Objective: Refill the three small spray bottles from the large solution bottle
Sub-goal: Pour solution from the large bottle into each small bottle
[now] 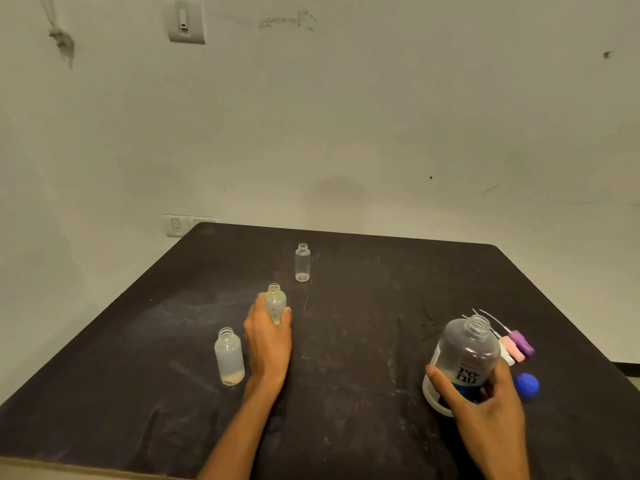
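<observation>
Three small bottles on bench, all uncapped: near-left bottle [229,356], far bottle [302,262], middle bottle [275,303] gripped by our left hand [268,336]. Our right hand [485,407] wraps big bottle [462,362], near right, open. Risk: narrow necks, so fast tilt spills; loose grip tips middle bottle.

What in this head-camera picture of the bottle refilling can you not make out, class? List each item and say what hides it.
- Lower part of the middle small bottle: covered by the left hand.
- Large solution bottle label: partly behind the right hand.
- Spray tops: partly behind that bottle, blurred.
- Forearms: cut off by the bottom edge.
</observation>
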